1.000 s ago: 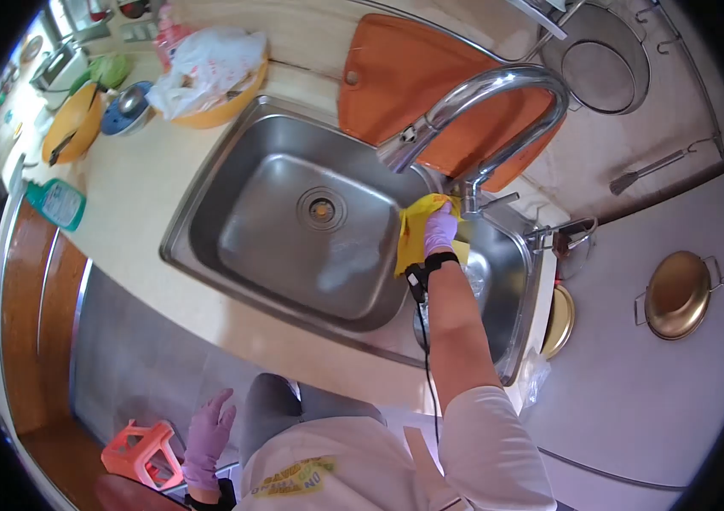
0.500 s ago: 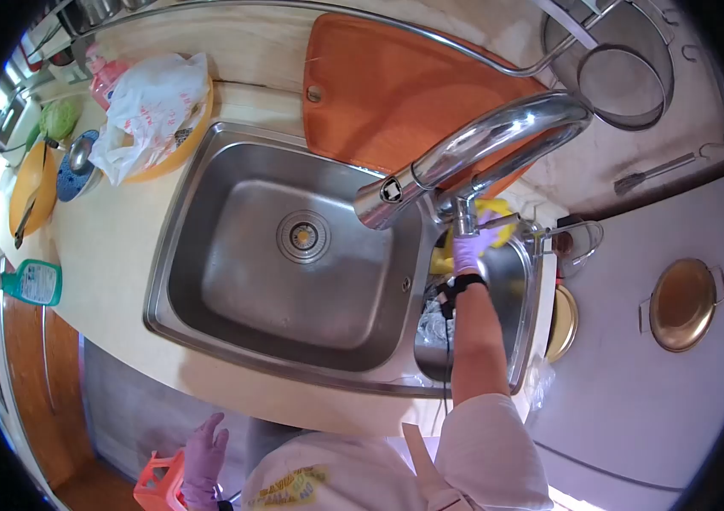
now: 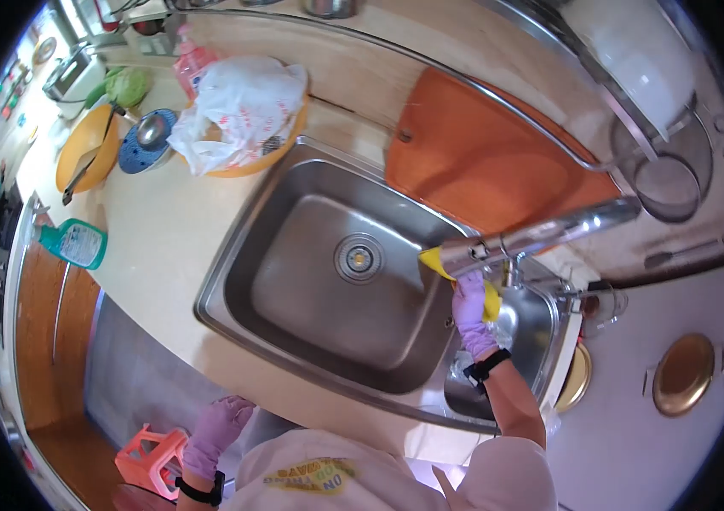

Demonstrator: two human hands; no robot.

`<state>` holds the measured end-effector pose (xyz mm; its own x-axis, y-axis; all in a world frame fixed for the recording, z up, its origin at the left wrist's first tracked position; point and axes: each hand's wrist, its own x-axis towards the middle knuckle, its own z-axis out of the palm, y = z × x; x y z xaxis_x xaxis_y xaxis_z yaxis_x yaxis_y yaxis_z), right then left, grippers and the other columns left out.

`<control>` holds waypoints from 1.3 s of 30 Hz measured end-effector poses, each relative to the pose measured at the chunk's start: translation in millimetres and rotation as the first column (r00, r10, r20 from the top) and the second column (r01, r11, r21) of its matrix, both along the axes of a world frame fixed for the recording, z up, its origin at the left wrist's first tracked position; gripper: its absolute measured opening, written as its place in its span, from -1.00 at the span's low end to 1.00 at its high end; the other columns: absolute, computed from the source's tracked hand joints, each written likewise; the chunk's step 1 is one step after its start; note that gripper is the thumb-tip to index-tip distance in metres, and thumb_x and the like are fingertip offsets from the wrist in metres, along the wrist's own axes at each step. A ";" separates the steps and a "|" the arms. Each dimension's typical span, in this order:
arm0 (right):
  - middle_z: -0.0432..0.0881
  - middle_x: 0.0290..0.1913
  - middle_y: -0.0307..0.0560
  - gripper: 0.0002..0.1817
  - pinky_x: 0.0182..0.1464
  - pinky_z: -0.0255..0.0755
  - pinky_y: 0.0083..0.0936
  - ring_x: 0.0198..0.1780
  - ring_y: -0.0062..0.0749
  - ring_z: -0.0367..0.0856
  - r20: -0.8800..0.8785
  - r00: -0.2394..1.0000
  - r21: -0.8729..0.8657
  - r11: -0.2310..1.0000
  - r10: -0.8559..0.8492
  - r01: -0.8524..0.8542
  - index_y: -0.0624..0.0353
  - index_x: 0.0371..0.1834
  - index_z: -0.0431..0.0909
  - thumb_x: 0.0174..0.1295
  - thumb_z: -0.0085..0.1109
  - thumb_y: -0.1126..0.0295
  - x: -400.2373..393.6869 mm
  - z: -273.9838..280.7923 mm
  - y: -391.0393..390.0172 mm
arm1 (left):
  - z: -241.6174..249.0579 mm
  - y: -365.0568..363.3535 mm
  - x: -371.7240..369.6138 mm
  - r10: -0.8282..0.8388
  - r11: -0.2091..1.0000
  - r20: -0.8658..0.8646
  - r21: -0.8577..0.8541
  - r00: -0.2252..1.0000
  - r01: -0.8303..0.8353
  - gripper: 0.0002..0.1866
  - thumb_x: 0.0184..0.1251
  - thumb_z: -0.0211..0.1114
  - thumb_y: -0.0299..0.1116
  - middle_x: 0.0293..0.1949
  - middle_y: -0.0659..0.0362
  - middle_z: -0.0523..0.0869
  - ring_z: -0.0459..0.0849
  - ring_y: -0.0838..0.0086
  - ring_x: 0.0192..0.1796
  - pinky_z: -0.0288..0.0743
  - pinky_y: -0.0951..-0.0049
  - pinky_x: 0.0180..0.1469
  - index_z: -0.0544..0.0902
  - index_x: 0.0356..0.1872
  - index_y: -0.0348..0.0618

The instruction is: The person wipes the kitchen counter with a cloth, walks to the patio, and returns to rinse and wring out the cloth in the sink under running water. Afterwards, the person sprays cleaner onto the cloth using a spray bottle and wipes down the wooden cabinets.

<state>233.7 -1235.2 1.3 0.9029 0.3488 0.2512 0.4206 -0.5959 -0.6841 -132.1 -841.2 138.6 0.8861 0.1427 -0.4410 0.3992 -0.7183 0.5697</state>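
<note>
My right hand, in a purple glove, grips a yellow cloth beneath the chrome faucet. Part of that cloth sticks out to the left of the spout head; the rest is hidden behind my fingers and the spout. Both lie over the divider between the large sink basin and the small side basin. Clear crumpled plastic sits in the small basin, below my wrist. My left hand, also gloved, hangs in front of the counter edge with its fingers curled together and nothing visible in them.
An orange cutting board leans on the back wall. On the counter stand a green bottle, a white plastic bag in a yellow basin, and a blue bowl. A red stool is below left.
My right hand has come from behind the faucet toward the large basin, bringing the yellow cloth under the spout. My left hand's fingers have curled in. The camera view has shifted and turned.
</note>
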 end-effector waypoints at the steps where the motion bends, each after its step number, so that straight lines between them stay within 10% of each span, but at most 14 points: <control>1: 0.57 -0.02 0.00 -0.56 0.11 0.37 -0.22 0.09 0.00 0.46 0.119 0.993 0.082 0.997 -0.014 0.005 0.12 -0.02 0.57 -0.02 -0.01 0.63 15.8 -19.9 21.8 | 2.4 0.7 -0.9 0.022 1.000 -0.003 0.006 1.000 -0.022 -0.80 0.22 0.15 -0.28 -0.24 0.10 0.70 0.64 0.16 -0.15 0.51 0.29 -0.09 0.68 -0.30 -0.11; 3: 0.56 0.00 -0.01 -0.54 0.06 0.41 -0.25 0.06 -0.05 0.49 0.533 0.824 -0.042 0.978 0.194 -0.203 0.08 -0.04 0.58 -0.08 0.02 0.62 43.9 51.8 108.2 | 10.4 2.3 0.5 0.061 0.995 0.005 0.082 0.998 -0.061 -0.80 0.22 0.16 -0.31 -0.17 0.09 0.69 0.64 0.16 -0.12 0.50 0.28 -0.05 0.67 -0.25 -0.13; 13: 0.16 0.39 -0.13 -0.26 0.20 0.39 -0.40 0.38 -0.25 0.16 0.494 0.785 -0.403 0.899 0.373 -0.173 0.03 0.36 0.15 -0.01 -0.02 0.62 136.5 -1.6 334.2 | 10.0 -0.3 -22.6 0.242 0.970 -0.093 0.003 0.966 -0.243 -0.70 0.23 0.20 -0.34 -0.03 0.01 0.64 0.59 0.10 0.00 0.47 0.23 0.01 0.56 -0.02 -0.14; 20: 0.01 0.47 -0.30 -0.24 -0.26 0.60 -0.47 0.08 -0.49 0.54 0.246 0.905 -0.675 0.731 0.348 -0.097 -0.08 0.42 0.05 0.06 -0.05 0.58 118.2 -0.5 261.1 | 11.2 22.2 -31.4 0.312 0.950 0.032 0.014 0.949 -0.313 -0.70 0.24 0.20 -0.32 -0.08 -0.01 0.65 0.60 0.08 -0.03 0.47 0.20 -0.01 0.55 0.00 -0.07; 22: -0.02 0.48 -0.41 -0.23 -0.47 0.54 -0.51 -0.43 -0.39 0.65 0.364 0.873 -0.763 0.642 0.324 0.080 -0.18 0.42 0.08 0.06 -0.07 0.60 109.7 -3.1 231.8 | 11.4 29.5 -30.8 0.242 0.965 0.011 0.102 0.970 -0.242 -0.70 0.23 0.20 -0.33 -0.09 -0.01 0.65 0.60 0.07 -0.04 0.47 0.20 -0.02 0.55 0.00 -0.06; 24: 0.19 0.40 -0.36 -0.26 -0.37 0.54 -0.43 -0.39 -0.27 0.64 0.464 0.810 -0.709 0.698 0.360 0.096 -0.21 0.42 0.08 0.11 -0.08 0.56 127.1 -55.3 197.9 | 11.0 32.3 -30.4 0.208 0.973 0.052 0.094 0.977 -0.212 -0.70 0.23 0.20 -0.33 -0.09 0.00 0.65 0.60 0.07 -0.05 0.47 0.21 -0.02 0.55 0.00 -0.06; 26: 0.18 0.41 -0.30 -0.39 -0.07 0.54 -0.44 -0.03 -0.39 0.61 0.097 0.960 -0.192 0.951 0.263 -0.241 -0.10 0.38 0.13 0.20 -0.07 0.42 139.0 -99.0 158.4 | 11.3 34.2 -31.7 0.171 0.980 0.083 0.091 0.982 -0.179 -0.70 0.23 0.20 -0.33 -0.09 0.00 0.65 0.60 0.07 -0.05 0.47 0.21 -0.02 0.54 0.00 -0.06; 28: 0.38 0.27 -0.14 -0.53 0.09 0.44 -0.34 0.12 -0.32 0.52 -0.199 0.965 -0.438 0.866 0.168 -0.241 0.05 0.30 0.23 0.29 -0.12 0.36 117.7 -47.7 121.7 | 11.6 35.9 -32.4 0.149 0.982 0.127 0.095 0.981 -0.161 -0.70 0.23 0.20 -0.34 -0.08 0.00 0.65 0.60 0.08 -0.05 0.46 0.21 -0.01 0.54 -0.01 -0.08; 30: 0.48 0.16 -0.05 -0.60 0.17 0.37 -0.30 0.24 -0.21 0.38 -0.255 0.965 -0.833 0.494 0.060 -0.251 0.09 0.22 0.30 0.31 -0.13 0.36 87.8 29.1 109.5 | 15.7 35.5 -31.5 0.161 0.981 0.106 0.095 0.981 -0.171 -0.71 0.23 0.19 -0.34 -0.08 0.00 0.65 0.60 0.08 -0.05 0.46 0.21 -0.01 0.54 -0.01 -0.08; 36: 0.52 0.03 -0.02 -0.65 0.12 0.40 -0.43 0.12 -0.23 0.45 0.039 0.971 -0.132 0.962 -0.237 0.240 0.07 0.12 0.38 0.27 -0.09 0.31 50.5 -3.7 22.2 | 2.7 34.4 -31.1 0.163 0.984 0.069 0.056 0.984 -0.166 -0.70 0.25 0.18 -0.33 -0.07 -0.02 0.64 0.59 0.08 -0.03 0.46 0.22 0.01 0.54 0.00 -0.10; 37: 0.50 0.05 -0.02 -0.66 0.13 0.38 -0.48 0.11 -0.29 0.45 0.460 0.888 -0.711 0.593 -0.013 0.378 0.13 0.08 0.41 0.24 -0.06 0.36 58.9 -37.9 1.6 | 3.6 34.3 -28.2 0.153 0.986 0.087 0.048 0.984 -0.158 -0.70 0.25 0.17 -0.33 -0.06 -0.02 0.63 0.59 0.08 -0.02 0.45 0.22 0.02 0.54 0.01 -0.11; 38: 0.47 0.11 -0.06 -0.64 0.09 0.36 -0.37 0.15 -0.38 0.43 0.124 0.960 -0.554 0.785 -0.253 0.278 0.13 0.09 0.42 0.21 -0.03 0.36 78.4 -88.5 -16.1 | 8.1 35.3 -23.8 0.141 0.988 0.084 0.047 0.986 -0.145 -0.70 0.25 0.17 -0.33 -0.06 -0.02 0.63 0.59 0.08 -0.02 0.45 0.22 0.02 0.54 0.01 -0.11; 39: 0.44 0.05 -0.03 -0.60 0.00 0.38 -0.35 0.07 -0.31 0.43 0.256 0.929 -0.553 0.748 -0.267 0.367 0.15 0.12 0.37 0.20 -0.02 0.31 67.0 -77.9 -10.0 | 13.9 36.2 -17.9 0.111 0.992 0.077 0.043 0.991 -0.115 -0.70 0.25 0.17 -0.33 -0.06 -0.03 0.63 0.58 0.08 -0.01 0.45 0.22 0.02 0.54 0.01 -0.12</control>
<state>300.7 -1245.2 -76.6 0.9560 0.1725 0.2371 0.2017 -0.9738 -0.1049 -150.0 -805.0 152.5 0.8933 0.2631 -0.3645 0.4370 -0.6981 0.5672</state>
